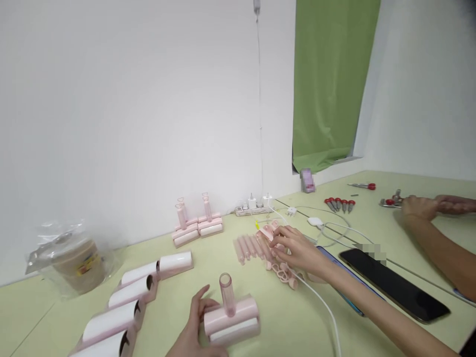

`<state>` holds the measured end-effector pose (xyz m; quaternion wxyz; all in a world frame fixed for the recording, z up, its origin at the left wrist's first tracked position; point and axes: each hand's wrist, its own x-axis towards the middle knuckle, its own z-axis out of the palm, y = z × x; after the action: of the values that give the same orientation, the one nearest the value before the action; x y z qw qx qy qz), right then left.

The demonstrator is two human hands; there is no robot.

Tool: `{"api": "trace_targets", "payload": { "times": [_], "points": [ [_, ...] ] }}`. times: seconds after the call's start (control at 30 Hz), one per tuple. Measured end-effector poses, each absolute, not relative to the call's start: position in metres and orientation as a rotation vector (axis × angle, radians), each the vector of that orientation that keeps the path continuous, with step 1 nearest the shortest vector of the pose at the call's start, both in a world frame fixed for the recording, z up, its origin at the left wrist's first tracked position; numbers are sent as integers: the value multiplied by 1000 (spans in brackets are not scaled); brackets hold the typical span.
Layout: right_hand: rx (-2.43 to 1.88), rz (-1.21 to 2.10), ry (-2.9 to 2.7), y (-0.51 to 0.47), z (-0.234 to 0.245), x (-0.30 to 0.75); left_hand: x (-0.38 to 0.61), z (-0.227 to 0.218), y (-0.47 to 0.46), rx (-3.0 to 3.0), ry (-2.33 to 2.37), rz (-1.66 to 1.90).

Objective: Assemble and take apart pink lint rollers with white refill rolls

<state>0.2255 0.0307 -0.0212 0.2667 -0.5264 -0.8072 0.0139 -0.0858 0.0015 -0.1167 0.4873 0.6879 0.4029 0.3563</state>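
Note:
Near the front edge, a pink lint roller (230,317) with a white roll lies on the table, its clear pink handle tube (227,295) standing upright and open at the top. My left hand (193,327) is curled around the roller's left end, thumb in front and fingers behind. Farther right, my right hand (293,248) reaches over a row of loose pink tubes (247,248), its fingers bent together at the row's right end; what they pinch is hidden. Pink heart-shaped end pieces (282,272) lie in a pile just below that hand.
White-and-pink rollers (137,272) line the left; finished-looking ones with handles (199,228) stand by the wall. A bagged tape roll (82,263), power strip (255,210), cables, phones (394,285) and red-handled tools (340,204) are around. Another person's hands (420,207) work at right.

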Motion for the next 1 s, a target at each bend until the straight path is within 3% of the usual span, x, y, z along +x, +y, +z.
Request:
{"api": "trace_targets", "payload": {
  "times": [0.33,0.5,0.7,1.0],
  "points": [
    [-1407,53,-2259,51,-59,193,-29,-26,10,1722,715,1023],
    [-1277,306,-2152,46,-37,182,-3,-43,14,1331,600,1049],
    [-943,779,-2165,24,23,155,-1,-51,17,1282,598,1060],
    [-912,602,-2686,14,66,131,-8,-62,25,1193,411,949]
  ]
}}
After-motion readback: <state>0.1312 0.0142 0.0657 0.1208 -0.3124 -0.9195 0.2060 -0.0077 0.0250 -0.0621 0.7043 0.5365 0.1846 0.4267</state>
